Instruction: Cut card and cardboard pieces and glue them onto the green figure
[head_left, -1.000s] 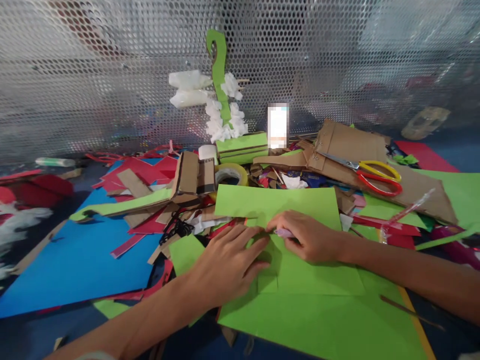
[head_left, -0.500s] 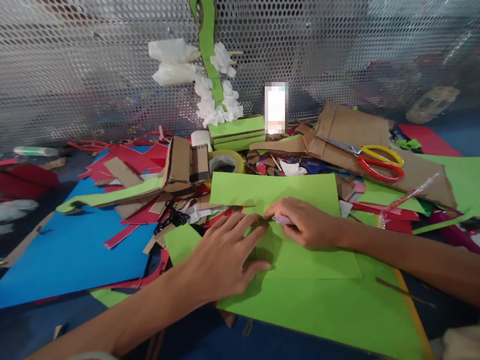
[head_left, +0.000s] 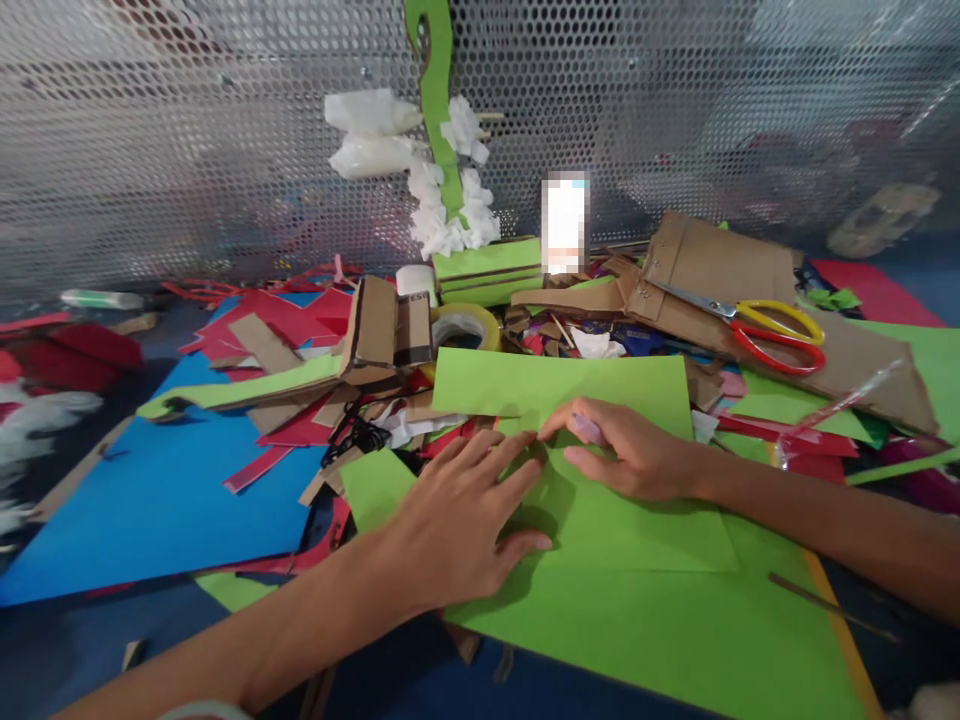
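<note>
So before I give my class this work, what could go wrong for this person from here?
The left hand has its fingertips close to the right hand, which holds a lilac object; if that has a sharp tip, a slip might nick a finger.
The upper green sheet lies on a larger green sheet, so it could shift under pressure.
The scissors lie on cardboard amid scraps; a knock might dislodge them.
</note>
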